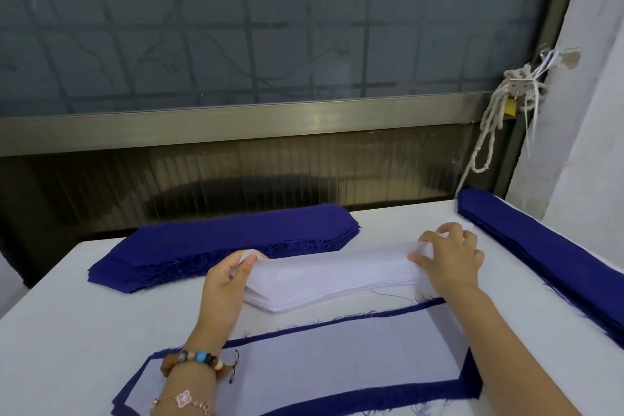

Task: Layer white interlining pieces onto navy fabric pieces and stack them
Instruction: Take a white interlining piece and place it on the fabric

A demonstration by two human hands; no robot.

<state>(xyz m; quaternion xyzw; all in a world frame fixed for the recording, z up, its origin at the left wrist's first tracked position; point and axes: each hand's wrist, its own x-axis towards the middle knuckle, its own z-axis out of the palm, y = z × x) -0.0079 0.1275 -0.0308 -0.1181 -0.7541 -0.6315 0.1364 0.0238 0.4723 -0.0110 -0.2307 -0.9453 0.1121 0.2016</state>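
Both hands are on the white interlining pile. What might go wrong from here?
The left hand and right hand pinch the ends of the thin white interlining stack; two sheets may lift together. Both forearms cross above the layered stack; brushing it might shift its top interlining off the navy border.

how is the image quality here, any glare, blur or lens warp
Head view: the wide-angle lens bows the window rail and the table edge; a soft glare patch sits on the rail; light is even, shadows faint; the white interlining stack nearly blends into the white table.
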